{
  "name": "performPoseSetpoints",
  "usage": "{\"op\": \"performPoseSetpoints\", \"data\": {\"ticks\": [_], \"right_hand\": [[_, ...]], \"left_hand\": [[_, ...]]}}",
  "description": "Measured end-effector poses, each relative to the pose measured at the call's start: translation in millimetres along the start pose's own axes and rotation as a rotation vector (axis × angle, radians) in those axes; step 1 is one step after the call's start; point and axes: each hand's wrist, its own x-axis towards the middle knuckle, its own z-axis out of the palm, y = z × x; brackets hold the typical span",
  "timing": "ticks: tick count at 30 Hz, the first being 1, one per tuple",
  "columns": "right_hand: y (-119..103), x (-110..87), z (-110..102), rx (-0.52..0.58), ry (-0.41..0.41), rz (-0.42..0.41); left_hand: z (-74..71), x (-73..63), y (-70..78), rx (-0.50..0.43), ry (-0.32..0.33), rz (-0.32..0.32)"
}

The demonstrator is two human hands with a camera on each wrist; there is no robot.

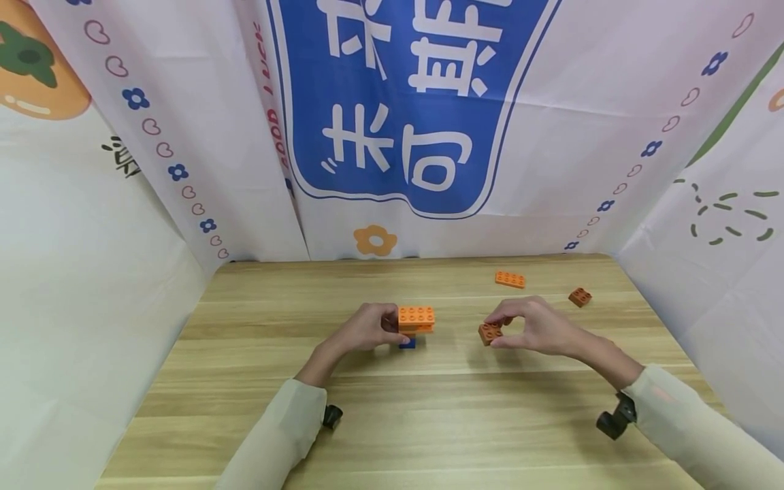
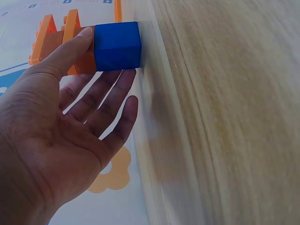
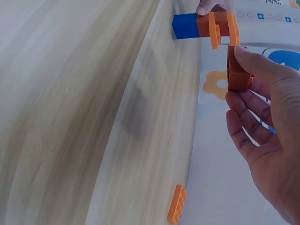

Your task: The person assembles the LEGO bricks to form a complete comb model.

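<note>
Now, left hand (image 1: 369, 327) pinches the orange-topped stack (image 1: 416, 316), likely bracing it; right of the stack, right hand (image 1: 540, 329) grips a brown brick (image 1: 488, 333), studs showing.

Left sleeve (image 1: 278, 423), lower left: plain, pale cream; small black gadget (image 1: 333, 416) by its end. Right sleeve (image 1: 682, 412), lower right: same cream, second black gadget (image 1: 610, 425) alongside.
</note>
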Motion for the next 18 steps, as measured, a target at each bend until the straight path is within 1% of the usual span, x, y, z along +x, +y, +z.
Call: {"op": "performPoseSetpoints", "data": {"ticks": [4,12,18], "right_hand": [[-3,6.6,3,0.001,0.005,-0.023],[-12,21.6,8,0.003,0.031,-0.04],[-19,31.9,14,-0.008,0.035,-0.033]], "left_hand": [[-0.1,0.2,0.5,-0.002,0.001,-0.004],[-0.5,-0.1,1.1,-0.007,0.001,-0.003],[-0.1,-0.4,0.6,-0.01,0.0,0.002]]}}
